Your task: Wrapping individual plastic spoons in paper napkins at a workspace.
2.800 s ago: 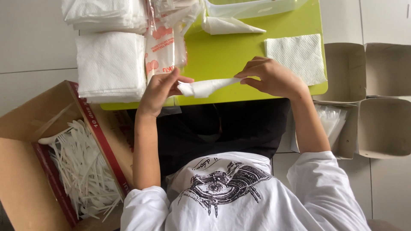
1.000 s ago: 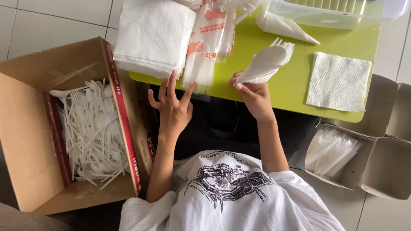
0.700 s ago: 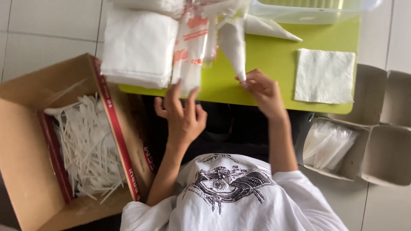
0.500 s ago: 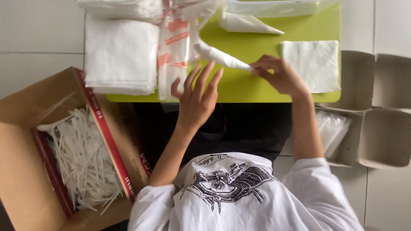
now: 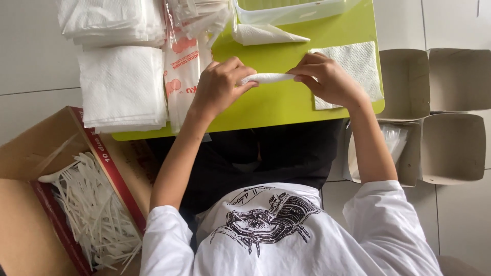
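Both of my hands hold a rolled white napkin bundle (image 5: 268, 78) just above the lime-green table (image 5: 286, 102). My left hand (image 5: 220, 84) grips its left end, fingers curled around it. My right hand (image 5: 327, 79) pinches the right end. The roll lies level between them. Whatever is wrapped inside is hidden. A flat white napkin (image 5: 353, 69) lies under and behind my right hand. Another folded napkin bundle (image 5: 266, 35) rests further back on the table.
Stacks of white napkins (image 5: 123, 87) and a clear plastic bag with red print (image 5: 181, 76) cover the table's left part. A clear plastic container (image 5: 291, 10) stands at the back. A cardboard box of white plastic cutlery (image 5: 87, 214) sits low left; open cardboard boxes (image 5: 445, 128) at right.
My left hand has come from the bag's edge onto the napkin roll. The roll, held by my right hand alone and tilted, is now level and gripped at both ends.
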